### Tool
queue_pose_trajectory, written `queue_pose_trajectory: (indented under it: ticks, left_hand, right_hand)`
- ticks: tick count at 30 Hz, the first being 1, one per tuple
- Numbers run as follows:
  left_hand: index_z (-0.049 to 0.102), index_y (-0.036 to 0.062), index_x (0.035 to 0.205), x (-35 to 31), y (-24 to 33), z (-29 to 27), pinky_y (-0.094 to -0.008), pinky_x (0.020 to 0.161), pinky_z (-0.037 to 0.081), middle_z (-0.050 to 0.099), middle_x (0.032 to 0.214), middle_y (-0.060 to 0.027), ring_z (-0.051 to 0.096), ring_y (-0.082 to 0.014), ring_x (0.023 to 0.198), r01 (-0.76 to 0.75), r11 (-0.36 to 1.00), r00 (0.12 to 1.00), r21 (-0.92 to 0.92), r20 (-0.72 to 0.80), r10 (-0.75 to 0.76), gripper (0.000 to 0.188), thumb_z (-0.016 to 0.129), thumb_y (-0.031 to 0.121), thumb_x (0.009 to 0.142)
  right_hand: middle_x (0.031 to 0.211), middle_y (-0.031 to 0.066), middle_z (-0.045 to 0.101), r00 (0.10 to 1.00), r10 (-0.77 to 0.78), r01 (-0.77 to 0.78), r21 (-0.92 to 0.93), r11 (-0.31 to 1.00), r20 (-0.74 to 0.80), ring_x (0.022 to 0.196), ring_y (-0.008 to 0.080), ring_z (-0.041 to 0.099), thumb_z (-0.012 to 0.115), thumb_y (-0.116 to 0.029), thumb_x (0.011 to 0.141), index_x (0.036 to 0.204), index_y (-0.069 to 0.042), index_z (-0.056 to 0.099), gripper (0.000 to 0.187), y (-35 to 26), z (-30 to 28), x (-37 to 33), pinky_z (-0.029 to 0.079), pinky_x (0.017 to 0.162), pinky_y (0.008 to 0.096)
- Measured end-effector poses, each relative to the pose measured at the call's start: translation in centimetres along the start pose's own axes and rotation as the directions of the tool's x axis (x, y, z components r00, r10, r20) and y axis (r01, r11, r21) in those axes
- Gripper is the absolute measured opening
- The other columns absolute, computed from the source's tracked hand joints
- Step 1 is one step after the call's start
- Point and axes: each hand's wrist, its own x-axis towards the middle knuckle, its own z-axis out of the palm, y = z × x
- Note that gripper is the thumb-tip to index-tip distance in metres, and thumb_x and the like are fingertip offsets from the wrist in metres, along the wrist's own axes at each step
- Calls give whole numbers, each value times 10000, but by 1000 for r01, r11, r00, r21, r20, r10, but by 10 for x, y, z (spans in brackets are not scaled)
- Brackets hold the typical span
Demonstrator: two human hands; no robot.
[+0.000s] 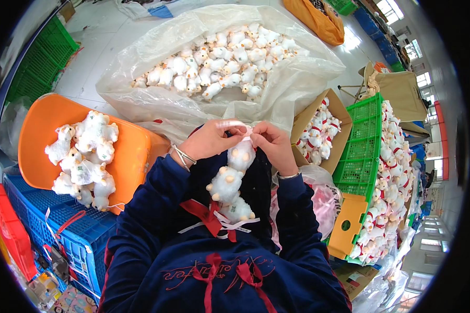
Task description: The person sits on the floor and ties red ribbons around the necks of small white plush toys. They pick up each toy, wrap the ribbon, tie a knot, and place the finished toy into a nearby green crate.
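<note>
My left hand [212, 139] and my right hand [274, 147] meet above my lap, fingers pinched together at the upper end of a small white plush toy [241, 156]. A pale bit shows between the fingertips, too small to make out; the left fingers are slightly blurred. Below lie a second plush toy [225, 184] and a third plush toy [238, 209], fluffy white with tan feet. Red ribbon [206, 215] and white ribbon strips [240, 224] rest on my lap beside them.
A large clear plastic bag [136, 57] full of plush toys lies ahead. On the left, an orange plastic chair [39, 141] holds several more, beside a blue crate [89, 235]. To the right stand a cardboard box [342, 112] and a green crate [357, 143] with red-ribboned toys.
</note>
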Motion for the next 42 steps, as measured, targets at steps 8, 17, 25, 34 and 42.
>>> queue_pose_trajectory:
  ticks: [8, 17, 25, 34, 42]
  left_hand:
    - [702, -1, 1077, 0, -1, 20, -262, 694, 496, 686, 841, -15, 581, -69, 763, -74, 987, 985, 144, -145, 95, 207, 727, 141, 929]
    - [731, 18, 1042, 2, -13, 32, -364, 714, 543, 727, 918, -189, 708, -325, 790, -130, 987, 956, 92, -253, 150, 232, 707, 214, 920]
    - [704, 32, 982, -4, -14, 33, -368, 687, 529, 685, 835, -157, 673, -318, 745, -151, 918, 932, 367, -256, 256, 177, 726, 193, 912]
    - [648, 123, 996, -2, -21, 34, -432, 648, 525, 673, 868, -111, 675, -341, 766, -290, 811, 862, 507, -230, 452, 101, 675, 171, 912]
    - [631, 112, 983, -1, -21, 36, -420, 650, 537, 658, 977, -76, 676, -325, 795, -306, 769, 838, 561, -226, 498, 99, 677, 125, 896]
  right_hand:
    - [884, -43, 635, 998, 57, -58, -114, 992, -13, 760, 29, 554, 700, -109, 966, 994, -25, 681, 91, -21, 9, 10, 439, 660, 197]
    - [857, -33, 630, 987, 99, -114, -123, 986, -123, 755, 34, 553, 672, -144, 985, 1022, -14, 715, 143, -26, 3, 14, 439, 656, 201]
    - [915, 28, 653, 943, 154, -47, 342, 939, -294, 796, 131, 647, 592, -133, 1035, 1170, -12, 645, 190, -33, -1, 6, 497, 703, 245]
    - [861, 41, 653, 930, 239, -203, 150, 968, -280, 721, 127, 636, 563, -169, 1041, 1254, -16, 585, 262, -43, -13, -19, 491, 651, 239]
    - [726, -55, 555, 861, 503, -501, -288, 816, -72, 574, 40, 469, 592, -213, 1031, 1101, -17, 696, 233, -45, -16, -30, 372, 539, 197]
